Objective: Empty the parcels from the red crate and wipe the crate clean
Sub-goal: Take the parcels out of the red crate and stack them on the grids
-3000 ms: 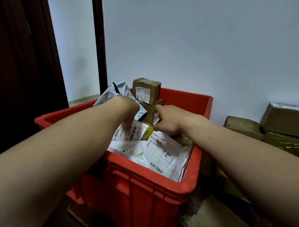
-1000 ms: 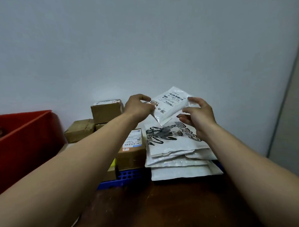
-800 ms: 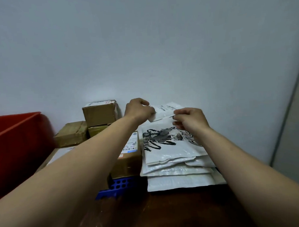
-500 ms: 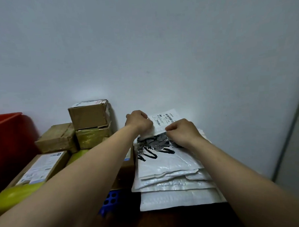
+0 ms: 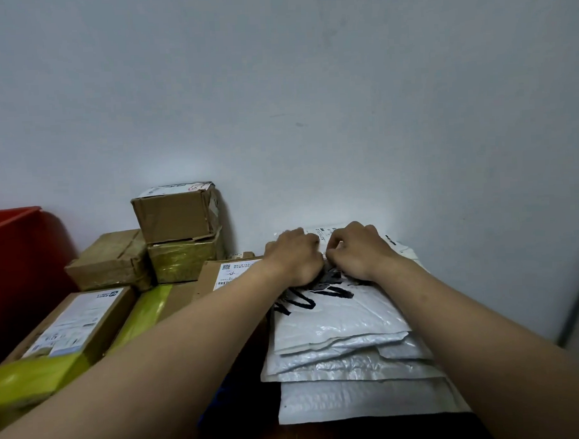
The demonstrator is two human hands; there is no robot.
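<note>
Right at the bottom edge, a strip of dark counter [image 5: 324, 437]. On it, a stack of white bubble mailers [image 5: 355, 399], edges a bit fanned out, with a black scrawl print on the top mailer [image 5: 339, 316]. Two bare forearms coming in over all that from the near corners. Just left of the stack, a bit of something blue [image 5: 219, 398], too dark to make out.

A bit further on, left hand [image 5: 295, 259] and right hand [image 5: 361, 252] side by side at the far end of the stack, knuckles up, nearly touching each other. Fingers [image 5: 340, 242] curled down and clamped on a small white parcel [image 5: 327, 232] lying flat on the top mailer, close to the wall. Only its far edge and a slice of label peeking out past the knuckles. Fingertips tucked under, so can't tell the exact grip.

Left of the arms, a jumble of boxes. Nearest, a labelled carton [image 5: 77, 325], then a yellow-green taped parcel [image 5: 143, 312] beside it, then another labelled box [image 5: 230, 271] just by the left wrist. Behind those, a brown taped box [image 5: 110, 260] and a yellow-taped box [image 5: 184, 262] with a cardboard box [image 5: 175, 211] stacked on top, back against the wall.

Red crate [image 5: 14, 264] way over at the far left edge, only one end in view, well apart from both hands. Can't see inside it. Plain pale wall [image 5: 309, 85] behind everything.
</note>
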